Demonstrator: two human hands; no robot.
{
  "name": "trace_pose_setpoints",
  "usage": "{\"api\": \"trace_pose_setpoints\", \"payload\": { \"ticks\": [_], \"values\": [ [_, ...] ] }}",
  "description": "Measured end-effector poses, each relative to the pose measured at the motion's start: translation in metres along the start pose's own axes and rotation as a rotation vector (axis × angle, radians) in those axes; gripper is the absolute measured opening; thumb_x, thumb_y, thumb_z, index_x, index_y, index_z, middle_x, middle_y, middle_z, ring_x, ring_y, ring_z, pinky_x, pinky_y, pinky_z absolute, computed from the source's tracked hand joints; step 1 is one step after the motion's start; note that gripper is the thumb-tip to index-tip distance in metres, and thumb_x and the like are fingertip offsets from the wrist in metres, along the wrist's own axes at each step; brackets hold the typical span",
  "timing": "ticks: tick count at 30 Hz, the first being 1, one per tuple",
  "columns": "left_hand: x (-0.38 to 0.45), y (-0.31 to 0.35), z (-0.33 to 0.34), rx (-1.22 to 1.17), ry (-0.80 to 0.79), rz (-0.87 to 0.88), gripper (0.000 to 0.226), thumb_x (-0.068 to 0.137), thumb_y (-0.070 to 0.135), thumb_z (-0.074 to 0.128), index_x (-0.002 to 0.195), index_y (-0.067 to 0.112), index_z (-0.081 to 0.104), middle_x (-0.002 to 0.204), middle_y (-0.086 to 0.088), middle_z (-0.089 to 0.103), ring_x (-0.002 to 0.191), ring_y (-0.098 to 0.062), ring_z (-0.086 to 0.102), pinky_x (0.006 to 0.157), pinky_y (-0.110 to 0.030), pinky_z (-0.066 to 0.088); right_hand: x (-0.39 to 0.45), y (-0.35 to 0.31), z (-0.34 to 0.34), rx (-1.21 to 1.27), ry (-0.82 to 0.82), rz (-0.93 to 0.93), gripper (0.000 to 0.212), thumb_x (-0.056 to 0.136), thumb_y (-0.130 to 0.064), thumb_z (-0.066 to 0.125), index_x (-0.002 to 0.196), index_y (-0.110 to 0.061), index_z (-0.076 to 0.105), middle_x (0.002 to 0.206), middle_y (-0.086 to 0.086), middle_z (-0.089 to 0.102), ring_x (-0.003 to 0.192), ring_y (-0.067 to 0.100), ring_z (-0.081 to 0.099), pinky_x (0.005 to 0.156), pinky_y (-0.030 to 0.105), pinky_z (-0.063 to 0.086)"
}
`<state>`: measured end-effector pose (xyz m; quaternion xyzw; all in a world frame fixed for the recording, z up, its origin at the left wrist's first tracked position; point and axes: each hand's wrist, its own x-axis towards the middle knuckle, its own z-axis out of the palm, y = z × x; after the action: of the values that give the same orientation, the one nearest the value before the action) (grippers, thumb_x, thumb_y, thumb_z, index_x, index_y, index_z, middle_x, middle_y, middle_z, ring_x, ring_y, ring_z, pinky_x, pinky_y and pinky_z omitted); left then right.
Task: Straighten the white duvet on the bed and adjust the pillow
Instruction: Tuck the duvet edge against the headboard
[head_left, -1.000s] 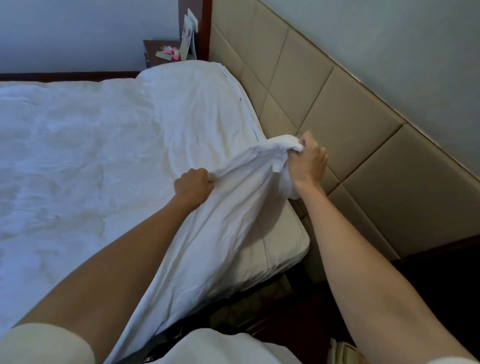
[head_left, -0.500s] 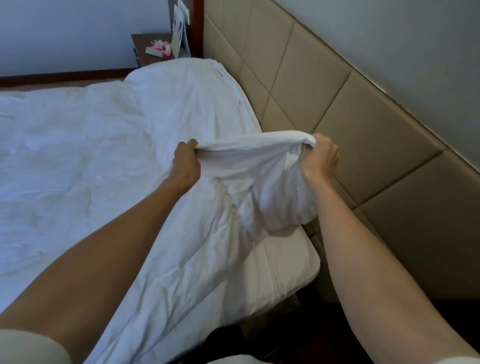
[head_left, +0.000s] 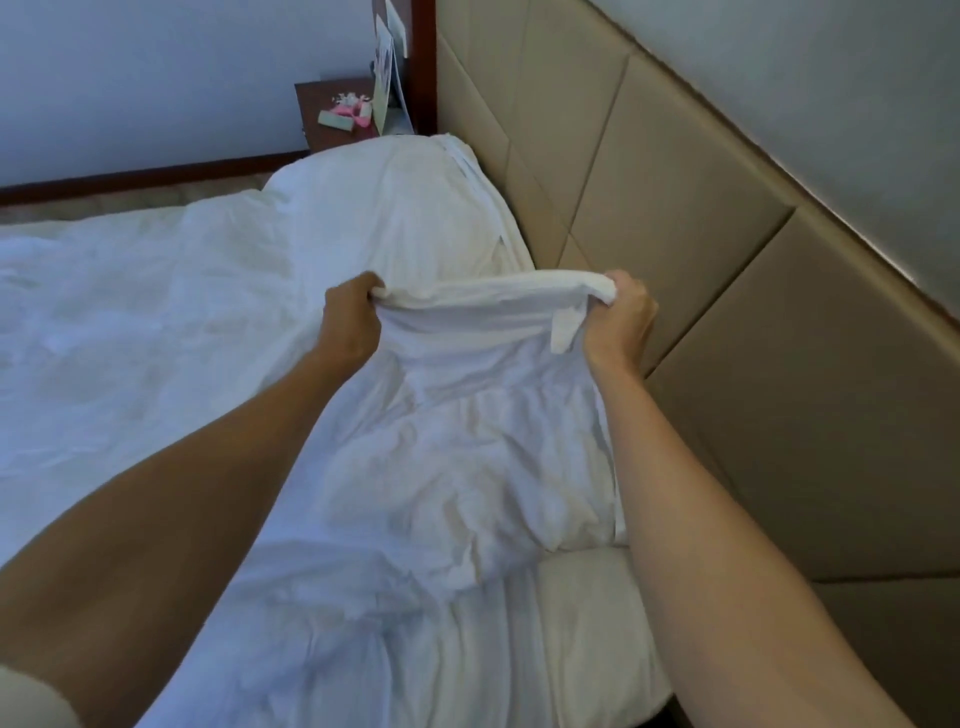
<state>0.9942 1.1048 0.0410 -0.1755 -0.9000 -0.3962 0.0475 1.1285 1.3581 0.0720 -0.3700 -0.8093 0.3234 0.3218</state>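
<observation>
The white duvet (head_left: 156, 332) lies wrinkled across the bed, and its near top edge is lifted off the mattress. My left hand (head_left: 350, 322) grips that raised edge on the left; my right hand (head_left: 618, 325) grips its corner close to the headboard. The edge runs taut between both fists, and the cloth hangs down in folds below them. A rounded bulge under the duvet at the far head end (head_left: 395, 208) looks like the pillow, but it is covered. The bare mattress corner (head_left: 587, 608) shows below my right forearm.
A beige padded headboard (head_left: 727, 260) runs along the right side of the bed. A dark wooden nightstand (head_left: 332, 104) at the far end holds small pink and white items and cards. A dark wooden frame rail (head_left: 130, 176) borders the far side.
Both hands have lifted the duvet edge and drawn apart, so the cloth between them is now stretched taut. My left hand moved up and to the left; the view tilted further over the bed.
</observation>
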Motion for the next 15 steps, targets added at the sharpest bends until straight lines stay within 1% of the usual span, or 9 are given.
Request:
{"api": "trace_pose_setpoints", "payload": {
  "ticks": [5, 7, 8, 9, 10, 11, 12, 13, 15],
  "values": [
    [-0.026, -0.017, 0.028, 0.049, -0.033, -0.148, 0.036, 0.089, -0.012, 0.032, 0.102, -0.004, 0.065, 0.093, -0.017, 0.066, 0.080, -0.023, 0.055, 0.070, -0.022, 0.035, -0.018, 0.033, 0.011, 0.014, -0.026, 0.121, 0.027, 0.087, 0.001, 0.048, 0.096, -0.006, 0.073, 0.087, 0.007, 0.068, 0.077, 0.023, 0.059, 0.052, 0.018, 0.030],
    [-0.027, -0.015, 0.032, 0.019, -0.013, -0.191, 0.038, 0.091, -0.009, 0.031, 0.111, -0.001, 0.063, 0.105, -0.020, 0.067, 0.093, -0.033, 0.060, 0.074, -0.025, 0.038, -0.017, 0.040, 0.015, 0.036, -0.032, 0.106, 0.027, 0.087, 0.002, 0.048, 0.101, -0.005, 0.071, 0.096, 0.009, 0.069, 0.086, 0.026, 0.061, 0.061, 0.019, 0.033],
    [-0.026, -0.016, 0.033, 0.031, -0.061, -0.185, 0.043, 0.093, -0.008, 0.033, 0.125, 0.002, 0.059, 0.123, -0.022, 0.062, 0.110, -0.037, 0.058, 0.083, -0.029, 0.042, -0.014, 0.043, 0.018, 0.057, -0.056, 0.099, 0.030, 0.088, 0.003, 0.049, 0.110, -0.006, 0.069, 0.108, 0.010, 0.067, 0.096, 0.026, 0.061, 0.070, 0.018, 0.036],
    [-0.027, -0.015, 0.034, 0.060, -0.174, -0.164, 0.053, 0.093, -0.009, 0.037, 0.143, 0.008, 0.044, 0.147, -0.021, 0.043, 0.130, -0.038, 0.046, 0.097, -0.035, 0.041, -0.008, 0.047, 0.021, 0.089, -0.104, 0.111, 0.038, 0.090, 0.004, 0.050, 0.123, -0.009, 0.062, 0.123, 0.010, 0.060, 0.109, 0.025, 0.058, 0.080, 0.019, 0.039],
    [-0.028, -0.014, 0.034, 0.104, -0.331, -0.157, 0.071, 0.091, -0.012, 0.040, 0.155, 0.015, 0.022, 0.162, -0.018, 0.011, 0.143, -0.036, 0.028, 0.106, -0.040, 0.037, -0.003, 0.050, 0.023, 0.135, -0.166, 0.135, 0.051, 0.090, 0.006, 0.049, 0.137, -0.015, 0.051, 0.139, 0.008, 0.049, 0.122, 0.021, 0.052, 0.093, 0.022, 0.040],
    [-0.029, -0.014, 0.033, 0.151, -0.472, -0.194, 0.088, 0.088, -0.015, 0.043, 0.157, 0.023, 0.003, 0.163, -0.012, -0.017, 0.148, -0.036, 0.013, 0.108, -0.042, 0.035, 0.001, 0.054, 0.025, 0.178, -0.231, 0.170, 0.065, 0.090, 0.009, 0.049, 0.146, -0.023, 0.039, 0.150, 0.004, 0.036, 0.132, 0.018, 0.043, 0.104, 0.026, 0.038],
    [-0.030, -0.014, 0.031, 0.193, -0.546, -0.261, 0.097, 0.086, -0.017, 0.043, 0.156, 0.029, -0.007, 0.159, -0.006, -0.031, 0.149, -0.038, 0.003, 0.111, -0.044, 0.032, 0.002, 0.055, 0.024, 0.189, -0.292, 0.201, 0.074, 0.089, 0.010, 0.049, 0.150, -0.029, 0.030, 0.156, 0.001, 0.026, 0.138, 0.016, 0.036, 0.111, 0.030, 0.035],
    [-0.030, -0.014, 0.029, 0.227, -0.567, -0.318, 0.099, 0.086, -0.017, 0.042, 0.155, 0.033, -0.010, 0.157, -0.003, -0.035, 0.149, -0.042, -0.004, 0.115, -0.049, 0.027, 0.001, 0.055, 0.022, 0.180, -0.350, 0.226, 0.077, 0.089, 0.010, 0.049, 0.151, -0.031, 0.026, 0.158, 0.000, 0.023, 0.141, 0.017, 0.033, 0.113, 0.033, 0.034],
    [-0.033, -0.021, 0.023, 0.289, -0.564, -0.358, 0.093, 0.088, -0.012, 0.043, 0.156, 0.031, -0.004, 0.160, -0.002, -0.027, 0.148, -0.043, -0.010, 0.119, -0.054, 0.015, -0.010, 0.058, 0.018, 0.144, -0.454, 0.232, 0.068, 0.089, 0.010, 0.047, 0.147, -0.022, 0.034, 0.152, 0.006, 0.034, 0.136, 0.022, 0.041, 0.105, 0.032, 0.041]
  ]
}}
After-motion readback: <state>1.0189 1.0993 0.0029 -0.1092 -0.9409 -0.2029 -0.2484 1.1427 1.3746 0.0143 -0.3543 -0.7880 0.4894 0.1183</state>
